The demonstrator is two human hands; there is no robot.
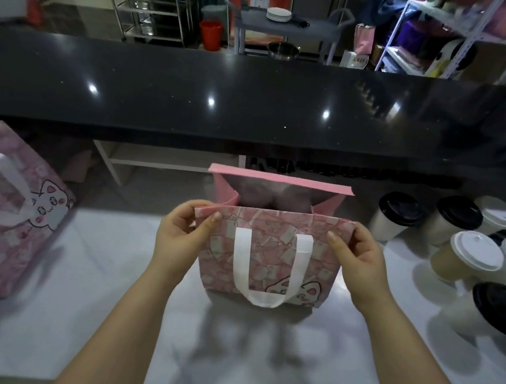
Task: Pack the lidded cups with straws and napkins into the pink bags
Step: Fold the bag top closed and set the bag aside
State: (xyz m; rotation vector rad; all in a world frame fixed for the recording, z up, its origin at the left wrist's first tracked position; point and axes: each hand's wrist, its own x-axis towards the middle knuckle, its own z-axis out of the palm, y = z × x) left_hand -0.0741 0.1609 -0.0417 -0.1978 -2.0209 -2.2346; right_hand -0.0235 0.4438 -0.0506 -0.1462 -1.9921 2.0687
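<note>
Pink bag (271, 254) stands upright on the surface (112, 271), mouth gaping! Left hand (178, 237) and right hand (358, 256) each pinch a corner of its near rim, fingers (215, 219) clamped on the fabric, spreading it, likely to make room for the lidded cups (467, 257) standing at right.

Glossy black stone counter (253, 101); matt printed pink bag (271, 254).
</note>
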